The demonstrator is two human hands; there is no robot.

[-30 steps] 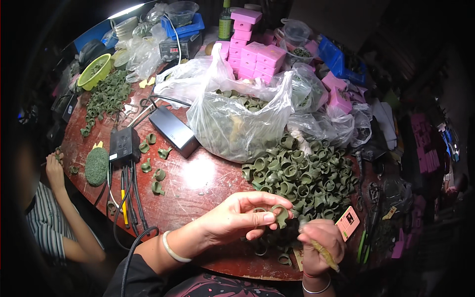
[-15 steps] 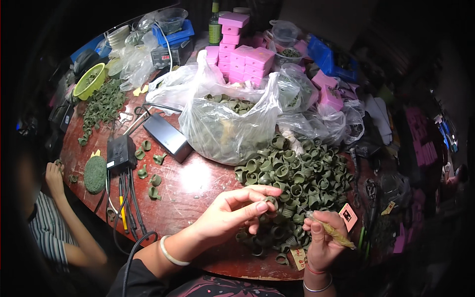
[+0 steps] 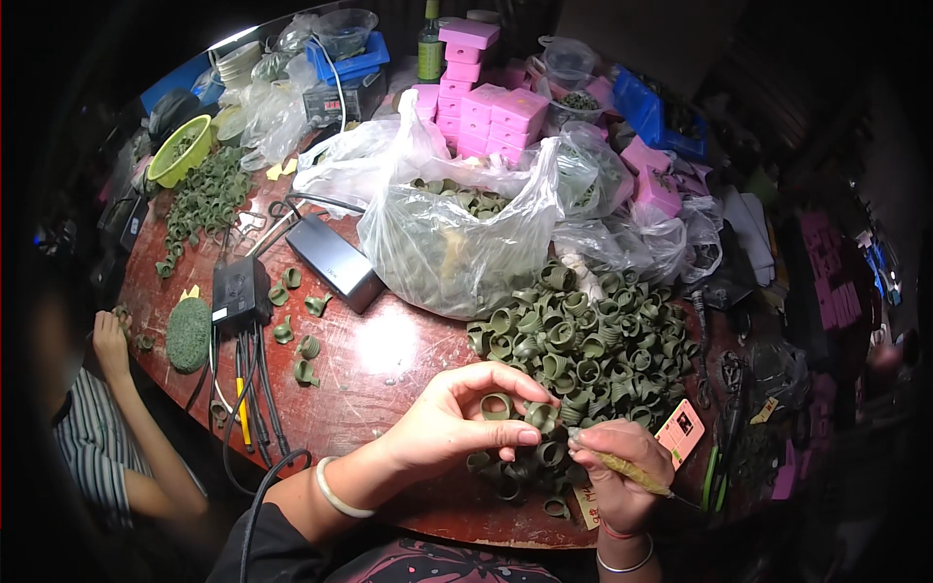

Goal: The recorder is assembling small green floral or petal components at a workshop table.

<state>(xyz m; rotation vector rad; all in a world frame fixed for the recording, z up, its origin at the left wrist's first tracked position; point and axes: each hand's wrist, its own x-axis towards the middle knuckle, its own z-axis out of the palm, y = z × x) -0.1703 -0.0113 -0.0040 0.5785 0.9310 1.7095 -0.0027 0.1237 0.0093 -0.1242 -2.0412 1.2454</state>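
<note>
My left hand (image 3: 462, 413) pinches a small dark green ring (image 3: 541, 416) between thumb and fingers, its broad face turned up. Closed in my right hand (image 3: 627, 457) is a slim pen-like tool with a yellowish wrapped handle (image 3: 634, 474). Its front end points at the ring, but fingers hide the tip, so I cannot tell if they touch. Just beyond both hands, a large heap of similar green rings (image 3: 593, 340) spreads over the red table (image 3: 428, 340), and several lie beneath my hands.
A clear plastic bag (image 3: 457, 257) full of green pieces stands behind the heap, with pink boxes (image 3: 491, 121) stacked beyond. At left are a black box with cables (image 3: 240, 291), a dark adapter (image 3: 333, 260), a green oval pad (image 3: 188, 335) and another person's hand (image 3: 110, 340).
My right hand has moved left and closer to my left hand, bringing the tool up to the ring. The held ring now sits slightly lower, turned more toward view.
</note>
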